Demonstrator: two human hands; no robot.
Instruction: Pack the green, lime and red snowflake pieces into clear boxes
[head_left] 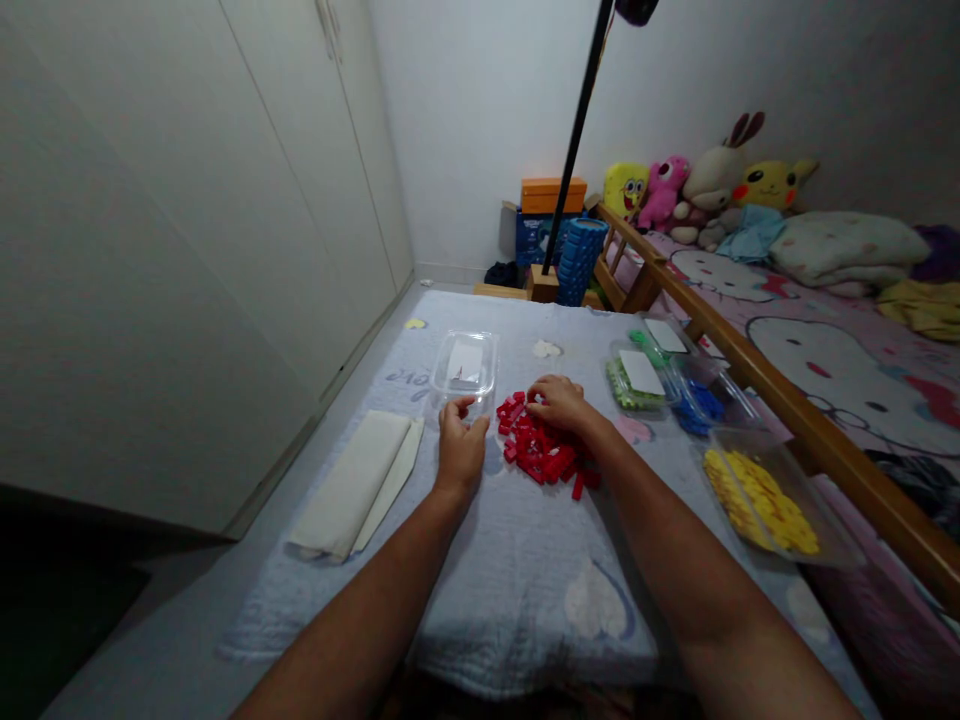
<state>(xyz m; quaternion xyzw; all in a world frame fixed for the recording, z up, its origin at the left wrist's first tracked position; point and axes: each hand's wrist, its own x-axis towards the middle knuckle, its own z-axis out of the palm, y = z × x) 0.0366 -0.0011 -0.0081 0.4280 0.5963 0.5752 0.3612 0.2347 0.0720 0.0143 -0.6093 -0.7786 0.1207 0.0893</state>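
A heap of small red building blocks (536, 450) lies on the cloth-covered table. My right hand (559, 402) reaches into its far side, fingers bent down and closed on red blocks; the exact number is hidden. Left of the heap, my left hand (461, 445) is at the near edge of a clear plastic box (495, 360). Its fingers are lightly curled, with the thumb held apart from them. A reddish tint shows by the left fingertips, too small to make out. Inside the box lies a white paper (466, 360) with a small red mark.
A folded cream cloth (352, 485) lies at the left. Along the right side stand clear boxes of green pieces (634, 390), blue pieces (699, 405) and yellow pieces (761, 500). Beyond them runs a wooden bed rail (750, 365). A black pole (577, 140) rises behind the table.
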